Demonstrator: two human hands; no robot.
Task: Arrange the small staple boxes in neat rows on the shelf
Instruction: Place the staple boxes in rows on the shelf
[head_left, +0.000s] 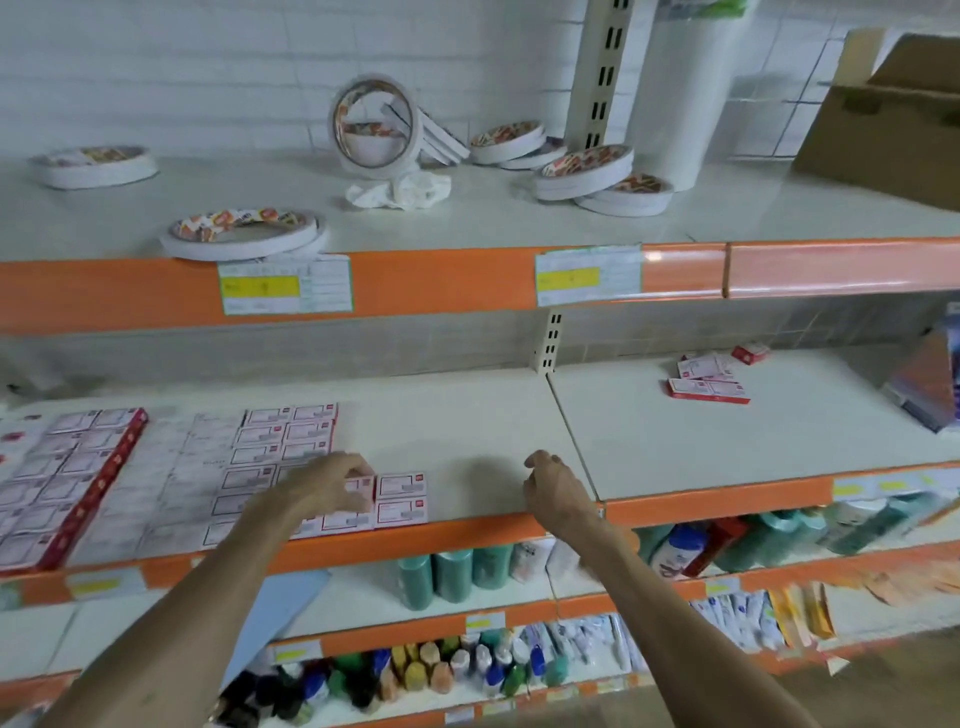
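While both forearms reach in from six o'clock over its orange front edge, the shelf spans the middle of the view, with a seam just past centre toward three o'clock splitting it into two boards. An upper shelf runs above it at twelve o'clock. On that one, at two o'clock, sits a brown carton with a flap up. A tall white roll stands upright on the carton's nine o'clock side, beside a slotted post.

Small red-and-white boxes cover the shelf's left board at nine o'clock. They lie flat and edge to edge in rows, though blur hides detail in the middle rows. Flat tape rolls lie scattered on the upper shelf from ten to one o'clock, some stacked, and one stands on edge. Green bottles stand on a lower shelf at six o'clock.

The left hand is at the rows' three o'clock end, near the front edge. Its fingers and thumb curl round one box, which touches its neighbours. The right hand hovers over the bare board just short of the seam, fingers loosely curled and holding nothing. A few loose boxes lie jumbled on the right board at three o'clock, well apart from the rows.
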